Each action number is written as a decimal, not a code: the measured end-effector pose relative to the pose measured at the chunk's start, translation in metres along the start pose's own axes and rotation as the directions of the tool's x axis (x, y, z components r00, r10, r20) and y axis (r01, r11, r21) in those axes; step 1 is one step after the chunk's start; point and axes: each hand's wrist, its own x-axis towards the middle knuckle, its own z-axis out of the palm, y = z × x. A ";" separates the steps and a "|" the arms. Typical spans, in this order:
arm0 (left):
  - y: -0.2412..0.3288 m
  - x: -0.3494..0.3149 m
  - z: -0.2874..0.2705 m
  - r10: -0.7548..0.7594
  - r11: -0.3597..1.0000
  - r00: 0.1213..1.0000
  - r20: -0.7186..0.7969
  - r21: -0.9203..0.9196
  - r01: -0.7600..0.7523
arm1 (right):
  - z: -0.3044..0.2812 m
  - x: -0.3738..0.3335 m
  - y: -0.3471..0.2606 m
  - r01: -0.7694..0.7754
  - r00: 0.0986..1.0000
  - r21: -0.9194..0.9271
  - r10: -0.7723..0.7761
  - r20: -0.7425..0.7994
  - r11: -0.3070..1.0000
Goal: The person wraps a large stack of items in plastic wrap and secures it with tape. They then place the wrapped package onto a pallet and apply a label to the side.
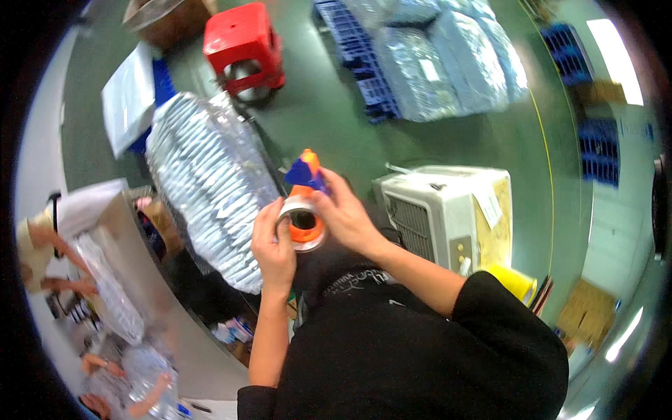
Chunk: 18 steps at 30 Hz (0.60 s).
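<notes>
In front of my body I hold an orange and blue tape dispenser point(307, 176) with a pale roll of tape point(305, 245) on its orange hub. My left hand point(271, 241) is closed on the roll's left rim. From the right, my right hand point(344, 217) grips the dispenser, its fingers near the blue part and the thumb on the roll's upper edge. Just beyond my left hand lies a long stack of light-blue packs point(206, 182) in clear plastic wrap.
A red stool point(241, 45) stands ahead near a cardboard box point(168, 21). Wrapped bales point(420, 77) sit by a blue pallet point(357, 59). To my right is a white machine point(441, 210) with a side grille. At left, people work at a grey table point(175, 329).
</notes>
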 end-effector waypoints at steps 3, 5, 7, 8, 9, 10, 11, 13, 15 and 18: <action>-0.001 -0.013 0.014 -0.038 0.995 0.996 0.083 -0.087 0.045 | -0.019 -0.015 0.014 0.005 0.985 -0.170 -0.034 -0.168 0.986; 0.002 -0.021 0.024 -0.108 0.976 0.992 0.062 -0.185 0.117 | -0.037 -0.021 0.023 -0.032 0.972 -0.242 -0.026 -0.233 0.970; 0.023 -0.018 0.046 -0.123 0.952 0.991 0.059 -0.276 0.135 | -0.075 -0.032 0.029 -0.161 0.937 -0.143 0.106 -0.332 0.976; 0.031 -0.015 0.063 -0.144 0.933 0.982 0.121 -0.314 0.175 | -0.101 -0.039 0.040 -0.145 0.917 -0.074 0.106 -0.385 0.987; 0.036 -0.013 0.078 -0.168 0.913 0.970 0.177 -0.342 0.221 | -0.123 -0.049 0.058 -0.121 0.897 -0.006 0.107 -0.429 0.993; 0.043 -0.009 0.091 -0.126 0.931 0.950 0.285 -0.298 0.212 | -0.140 -0.062 0.071 -0.097 0.863 0.098 0.132 -0.487 0.991; 0.052 -0.003 0.110 -0.086 0.945 0.913 0.399 -0.257 0.201 | -0.156 -0.077 0.104 -0.034 0.832 0.204 0.141 -0.536 0.978; 0.061 0.000 0.151 -0.083 0.918 0.840 0.536 -0.287 0.274 | -0.196 -0.117 0.095 -0.011 0.802 0.312 0.195 -0.565 0.950; 0.072 -0.005 0.206 -0.031 0.907 0.789 0.613 -0.315 0.280 | -0.229 -0.166 0.095 0.047 0.684 0.490 0.330 -0.650 0.870; 0.103 -0.021 0.288 0.111 0.976 0.670 0.734 -0.207 0.064 | -0.264 -0.230 0.087 0.239 0.400 0.498 0.383 -0.833 0.834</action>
